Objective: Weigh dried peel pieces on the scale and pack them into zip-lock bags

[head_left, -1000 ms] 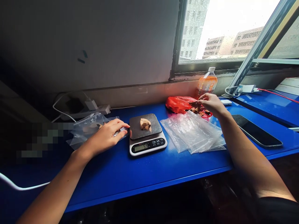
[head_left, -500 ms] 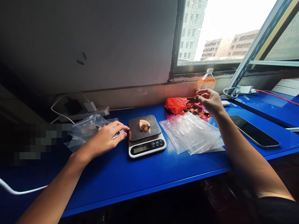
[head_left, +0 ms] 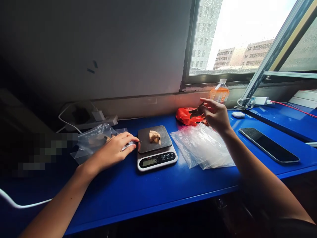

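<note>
Head view: right hand (head_left: 216,115) pinching a dark dried piece (head_left: 195,113), left hand (head_left: 117,145) beside a scale (head_left: 145,145).

The right fingers grip the dark piece between thumb and fingertips, raised in front of a red bag (head_left: 183,115) near the back of the blue surface (head_left: 148,195); the left fingers are loosely spread and grasp nothing visible, the fingertips at the platform's left edge, though whether they touch it I cannot tell. A pale, curled dried piece (head_left: 154,136) lies on the scale's platform. Clear bags (head_left: 187,147) lie flat right of the scale, partly behind the right forearm, while a filled clear bag (head_left: 92,134) lies partly behind the left hand. Farther right is a phone (head_left: 271,145).
</note>
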Motion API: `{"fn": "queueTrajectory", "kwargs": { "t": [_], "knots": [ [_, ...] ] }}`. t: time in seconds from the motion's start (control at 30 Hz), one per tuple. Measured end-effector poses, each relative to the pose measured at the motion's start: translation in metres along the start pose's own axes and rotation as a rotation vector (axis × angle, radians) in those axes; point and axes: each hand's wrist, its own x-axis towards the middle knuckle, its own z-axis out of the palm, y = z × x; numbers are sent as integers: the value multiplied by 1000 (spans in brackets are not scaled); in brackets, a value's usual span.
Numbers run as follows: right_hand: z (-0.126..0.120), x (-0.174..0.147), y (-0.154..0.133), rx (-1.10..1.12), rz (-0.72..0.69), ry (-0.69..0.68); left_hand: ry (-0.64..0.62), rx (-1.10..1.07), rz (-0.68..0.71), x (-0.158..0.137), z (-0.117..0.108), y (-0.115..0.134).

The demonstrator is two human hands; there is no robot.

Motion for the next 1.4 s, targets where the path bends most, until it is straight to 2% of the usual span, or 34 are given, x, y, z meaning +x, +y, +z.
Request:
{"fn": "queueTrajectory", "kwargs": {
  "t": [0.13,0.4,0.53,0.6,0.7,0.87,1.03,1.23,1.33,1.4],
  "knots": [
    [7,-3,2,-69,-74,-4,4,-11,0,0,1,-1],
    [12,-12,-6,6,-71,-86,-28,6,15,0,0,0],
    [17,-15,-7,-56,-98,-155,-47,15,17,0,0,1],
    [19,-16,-6,-122,-150,-235,-44,16,25,0,1,0],
    [21,-20,-8,-236,-257,-428,-36,10,40,0,3,-3],
    [24,-35,-28,-329,-411,-678,-28,15,44,0,3,-4],
    [36,-48,-40,-485,-512,-955,-44,17,39,-1,2,-1],
    [51,-51,-34,-586,-439,-860,-33,3,46,0,3,-2],
    [53,-50,-28,-471,-413,-797,8,-44,51,-2,1,-2],
    [51,-47,-25,-309,-368,-698,78,-92,81,-3,0,1]
  ]
}}
